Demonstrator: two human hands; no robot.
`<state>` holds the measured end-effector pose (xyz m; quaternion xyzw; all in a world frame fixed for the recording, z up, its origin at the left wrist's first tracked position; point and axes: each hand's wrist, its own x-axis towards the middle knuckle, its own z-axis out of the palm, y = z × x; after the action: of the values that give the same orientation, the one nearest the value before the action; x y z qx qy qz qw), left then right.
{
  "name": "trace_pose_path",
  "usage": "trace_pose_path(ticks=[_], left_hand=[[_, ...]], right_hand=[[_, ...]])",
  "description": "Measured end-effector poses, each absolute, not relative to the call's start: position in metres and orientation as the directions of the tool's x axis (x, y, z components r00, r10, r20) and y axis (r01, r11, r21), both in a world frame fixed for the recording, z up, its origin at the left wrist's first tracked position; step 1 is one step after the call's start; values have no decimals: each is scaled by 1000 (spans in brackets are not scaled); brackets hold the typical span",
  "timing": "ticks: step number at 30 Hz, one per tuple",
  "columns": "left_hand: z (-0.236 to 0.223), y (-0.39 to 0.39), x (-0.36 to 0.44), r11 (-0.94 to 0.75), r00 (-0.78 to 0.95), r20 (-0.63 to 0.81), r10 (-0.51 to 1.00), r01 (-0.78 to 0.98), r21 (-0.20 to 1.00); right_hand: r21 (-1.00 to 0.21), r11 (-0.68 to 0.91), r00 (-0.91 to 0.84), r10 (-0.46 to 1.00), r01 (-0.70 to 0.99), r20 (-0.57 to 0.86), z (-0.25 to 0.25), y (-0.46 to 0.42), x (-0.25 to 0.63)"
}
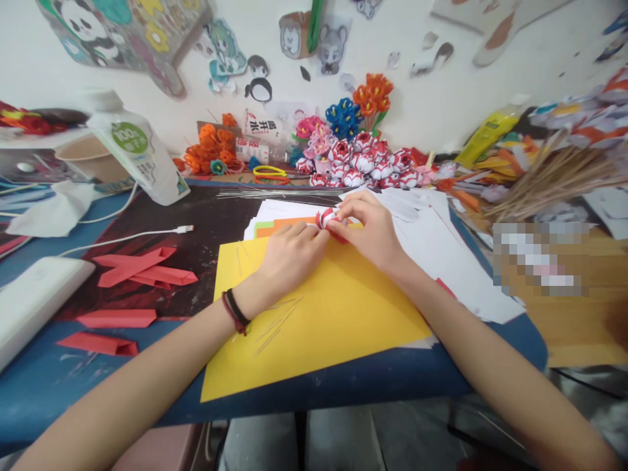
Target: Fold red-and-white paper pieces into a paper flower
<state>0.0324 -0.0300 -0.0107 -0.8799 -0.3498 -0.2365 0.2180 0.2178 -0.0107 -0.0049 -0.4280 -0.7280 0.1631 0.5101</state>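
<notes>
My left hand (289, 255) and my right hand (370, 229) meet over a small red and white folded paper flower (330, 220), both with fingers pinched on it. The flower sits just above a yellow paper sheet (318, 314) on the blue table (59, 386). A red and black band circles my left wrist. Thin metal wires (277, 320) lie loose on the yellow sheet below my left hand.
Folded red paper strips (142, 268) lie left. A white bottle (140, 154), a white cable (137, 237) and a white box (34, 294) stand further left. Finished paper flowers (363, 163) line the back wall. White paper sheets (441, 255) and wooden sticks (554, 180) lie right.
</notes>
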Motion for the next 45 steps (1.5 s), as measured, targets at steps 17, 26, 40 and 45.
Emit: trace_pose_path(ticks=[17,26,40,45], left_hand=[[-10,-32,33,-665,665,549,506,706,-241],[-11,-28,30,-495,392,587,708,869,18],[-7,-24,28,-515,347,460,817,798,314],[-8,-23,28,-567,317,660,681,799,201]], right_hand=[[-932,295,-131,953,210,272,-9,-3,225],[-421,734,-285,624,532,728,8,-15,224],[-169,826,-469,459,538,754,2,-12,230],[-87,787,-438,427,610,791,1,-12,229]])
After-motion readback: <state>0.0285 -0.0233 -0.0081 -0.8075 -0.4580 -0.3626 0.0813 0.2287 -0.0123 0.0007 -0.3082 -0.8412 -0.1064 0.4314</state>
